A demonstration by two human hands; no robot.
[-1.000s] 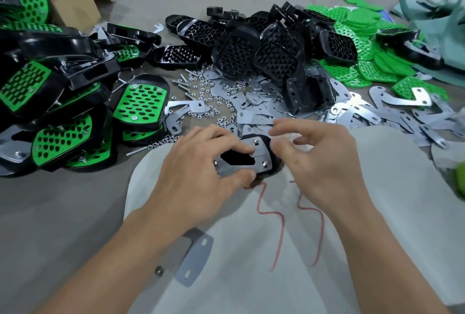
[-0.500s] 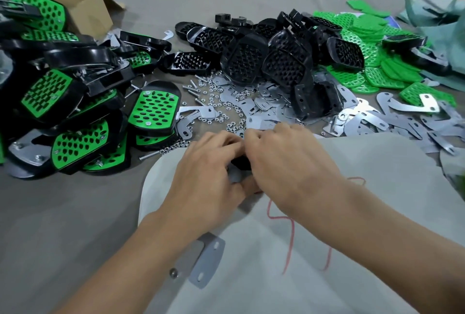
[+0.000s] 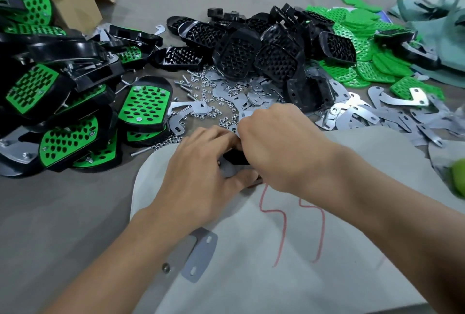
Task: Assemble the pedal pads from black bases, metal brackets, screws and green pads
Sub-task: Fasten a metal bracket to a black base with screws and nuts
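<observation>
My left hand [image 3: 201, 175] grips a black base with a metal bracket [image 3: 232, 162] on it, mostly hidden between both hands. My right hand [image 3: 284, 147] lies over the part's far side with fingers curled; what they pinch is hidden. A heap of bare black bases [image 3: 251, 52] sits behind the hands. Loose metal brackets [image 3: 377, 117] spread to the right, green pads [image 3: 364, 62] lie beyond them, and small nuts and screws [image 3: 214, 102] are scattered just past my fingers. Finished green-and-black pedals [image 3: 143, 105] are piled at the left.
A pale cloth sheet [image 3: 276, 250] with red marks lies under my forearms, with one flat grey bracket [image 3: 198, 256] on its near left edge. A cardboard box [image 3: 75, 4] stands far left, and a teal bag [image 3: 440, 16] at the far right.
A second ago the bracket on the base was in plain sight between my hands. My right hand has since moved left over the part and covers it.
</observation>
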